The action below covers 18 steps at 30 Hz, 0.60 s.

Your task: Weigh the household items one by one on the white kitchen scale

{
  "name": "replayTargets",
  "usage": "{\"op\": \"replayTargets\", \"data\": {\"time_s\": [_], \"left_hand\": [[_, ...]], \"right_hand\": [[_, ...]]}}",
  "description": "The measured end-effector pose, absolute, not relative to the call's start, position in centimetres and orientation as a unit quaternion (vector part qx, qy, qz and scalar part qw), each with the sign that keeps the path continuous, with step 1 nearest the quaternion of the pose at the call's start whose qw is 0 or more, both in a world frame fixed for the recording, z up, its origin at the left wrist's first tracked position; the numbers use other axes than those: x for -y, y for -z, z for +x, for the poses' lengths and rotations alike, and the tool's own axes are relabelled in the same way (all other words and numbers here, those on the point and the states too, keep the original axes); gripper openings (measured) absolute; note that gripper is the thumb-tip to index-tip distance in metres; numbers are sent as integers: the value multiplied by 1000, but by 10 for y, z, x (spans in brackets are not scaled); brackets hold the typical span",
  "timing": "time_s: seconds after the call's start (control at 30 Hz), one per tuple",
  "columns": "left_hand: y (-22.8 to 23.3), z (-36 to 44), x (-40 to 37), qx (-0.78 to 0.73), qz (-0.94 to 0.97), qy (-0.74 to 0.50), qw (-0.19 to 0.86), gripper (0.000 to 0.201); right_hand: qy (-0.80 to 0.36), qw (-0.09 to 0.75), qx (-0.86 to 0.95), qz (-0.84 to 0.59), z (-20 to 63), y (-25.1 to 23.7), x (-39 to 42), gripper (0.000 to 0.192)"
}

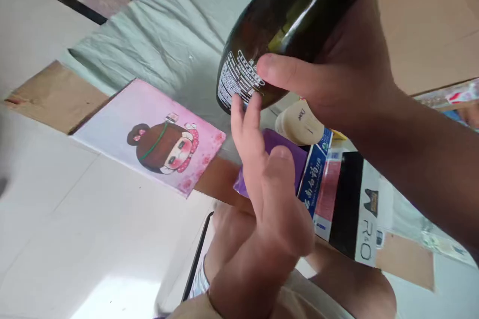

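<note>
The right hand (352, 75) gripped a dark glass bottle (292, 20), its fingers wrapped around the body and the thumb laid across the near side, just above the white printed text at the bottle's base. The bottle hung tilted in the air, base toward the lower left, its neck running out of view at the top right. The left hand (269, 184) rose from below with its fingers loosely spread and holding nothing; two fingertips touched the bottle's base beside the white print.

Under the hands lay a clutter of things on cardboard (56, 94) and a pale green cloth (168, 35). A pink box (149, 139) with a cartoon girl's face sat to the left, well apart from the bottle. Directly beneath the left hand was a purple item (292, 159), touching a blue-and-white carton (316, 174). Next to that lay a black-and-white box (359, 209) with a cat logo. A cream-coloured bottle (299, 122) lay below the right hand. The person's knees showed at the bottom edge, above a white tiled floor (56, 219).
</note>
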State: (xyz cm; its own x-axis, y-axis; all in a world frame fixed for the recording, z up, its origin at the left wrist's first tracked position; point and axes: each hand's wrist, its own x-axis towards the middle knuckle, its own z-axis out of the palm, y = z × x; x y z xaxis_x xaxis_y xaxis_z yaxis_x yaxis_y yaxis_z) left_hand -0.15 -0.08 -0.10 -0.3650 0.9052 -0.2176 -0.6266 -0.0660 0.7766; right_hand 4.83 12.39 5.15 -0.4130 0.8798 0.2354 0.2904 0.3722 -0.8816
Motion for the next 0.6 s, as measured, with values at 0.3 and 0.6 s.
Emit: {"op": "replayTargets", "data": {"time_s": [0.3, 0.6], "left_hand": [[8, -12, 3, -394, 161, -686, 590, 54], [11, -8, -7, -409, 201, -671, 585, 50]], "right_hand": [[-347, 345, 828, -275, 14, 1, -188, 62], [-382, 253, 872, -173, 8, 15, -208, 61]]}}
